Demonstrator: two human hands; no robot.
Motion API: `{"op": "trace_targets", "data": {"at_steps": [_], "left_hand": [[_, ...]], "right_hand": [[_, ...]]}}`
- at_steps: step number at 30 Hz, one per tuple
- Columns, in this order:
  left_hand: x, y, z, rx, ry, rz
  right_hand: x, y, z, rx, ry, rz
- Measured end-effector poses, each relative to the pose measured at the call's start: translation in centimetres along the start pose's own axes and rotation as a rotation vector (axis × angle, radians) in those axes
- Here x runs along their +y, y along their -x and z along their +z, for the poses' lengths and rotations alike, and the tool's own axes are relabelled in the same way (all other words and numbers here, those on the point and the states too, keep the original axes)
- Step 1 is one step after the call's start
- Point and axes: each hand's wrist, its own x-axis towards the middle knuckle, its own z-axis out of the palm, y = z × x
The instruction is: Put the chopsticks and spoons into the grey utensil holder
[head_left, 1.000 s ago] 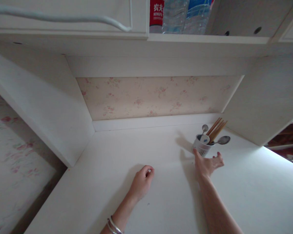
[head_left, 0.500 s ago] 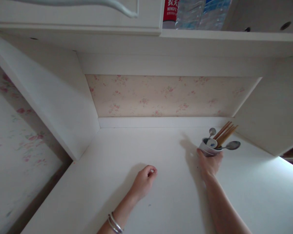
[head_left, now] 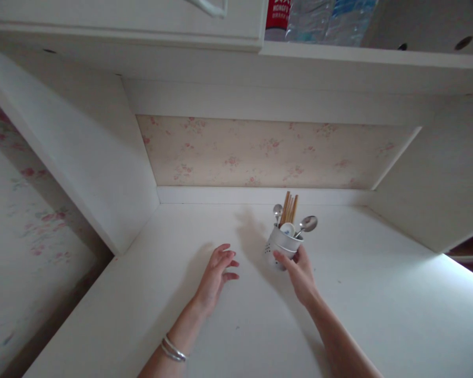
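Observation:
My right hand (head_left: pixel 299 270) grips a white utensil holder (head_left: pixel 283 243) with small holes in its side, thumb in front and fingers round the right. Several wooden chopsticks (head_left: pixel 289 208) stand in it, along with a metal spoon (head_left: pixel 308 224) leaning right, a smaller spoon (head_left: pixel 277 210) at the left and a white piece with a blue mark (head_left: pixel 287 229), perhaps a ceramic spoon. To the left, my left hand (head_left: pixel 218 273) is empty, its fingers spread and curved toward the holder without touching it. Two silver bangles (head_left: pixel 173 349) circle the left wrist.
Both hands are over a white tabletop (head_left: pixel 236 346). A low back ledge (head_left: pixel 220 195) and side panels (head_left: pixel 102 173) bound it. Overhead, a cabinet shelf (head_left: pixel 370 54) holds clear plastic bottles (head_left: pixel 311 21) and a red-labelled one (head_left: pixel 277 16).
My right hand has brought the utensil holder leftward and nearer to me, and it now stands more upright. My left hand has opened from a loose curl and shifted slightly left.

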Motion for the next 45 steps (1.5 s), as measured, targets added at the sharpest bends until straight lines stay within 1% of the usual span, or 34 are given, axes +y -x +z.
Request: {"op": "trace_targets", "data": {"at_steps": [2,4,6,8,10,11,13,15,17,19,20,24,29,33,34,35,40,45], "left_hand": [[0.2,-0.1,-0.3,-0.002,0.127,0.004],[0.4,-0.2,-0.5,-0.015,0.224,-0.014],[0.5,-0.2,-0.5,-0.042,0.287,-0.035],[0.5,-0.2,-0.4,-0.1,0.307,-0.055],[0.5,-0.1,-0.3,-0.168,0.311,-0.096],[0.5,0.0,-0.3,-0.182,0.317,-0.133],[0.5,0.1,-0.2,-0.16,0.363,-0.211],[0.6,0.2,-0.1,-0.119,0.428,-0.258],[0.8,0.3,0.0,-0.119,0.455,-0.307],[0.9,0.3,0.0,-0.115,0.462,-0.335],[0.9,0.3,0.0,-0.089,0.472,-0.323],[0.8,-0.1,-0.1,0.069,0.565,-0.205],[0.5,-0.9,-0.9,0.135,0.69,-0.16],[0.6,-1.2,-1.5,0.243,0.786,-0.104],[0.7,-1.2,-1.5,0.255,0.795,-0.102],[0.8,-1.1,-1.5,0.251,0.798,-0.108],[0.9,-0.3,-0.6,0.144,0.731,-0.169],[0.2,0.1,0.0,0.111,0.596,-0.165]], "right_hand": [[-0.7,1.6,1.0,-0.195,-0.068,0.025],[-1.1,2.8,1.8,-0.362,-0.132,0.066],[-1.5,3.8,2.4,-0.509,-0.211,0.127],[-1.9,4.7,2.8,-0.64,-0.294,0.197],[-2.2,5.5,3.2,-0.749,-0.358,0.271],[-2.3,5.9,3.3,-0.797,-0.382,0.312],[-2.6,6.6,3.6,-0.882,-0.427,0.398],[-2.6,7.2,3.9,-0.937,-0.471,0.47],[-2.3,7.5,4.1,-0.96,-0.522,0.505],[-1.9,7.5,4.2,-0.955,-0.572,0.519],[-1.8,7.4,4.2,-0.946,-0.595,0.529],[-1.6,7.2,3.9,-0.929,-0.66,0.59],[-1.6,7.1,3.7,-0.99,-0.651,0.614],[-1.2,7.1,3.7,-1.027,-0.631,0.609],[-1.1,7.1,3.7,-1.035,-0.63,0.61],[-1.0,7.1,3.7,-1.04,-0.633,0.611],[-1.2,6.9,3.6,-1.02,-0.648,0.603],[-1.4,6.7,3.6,-1.046,-0.634,0.599]]}}
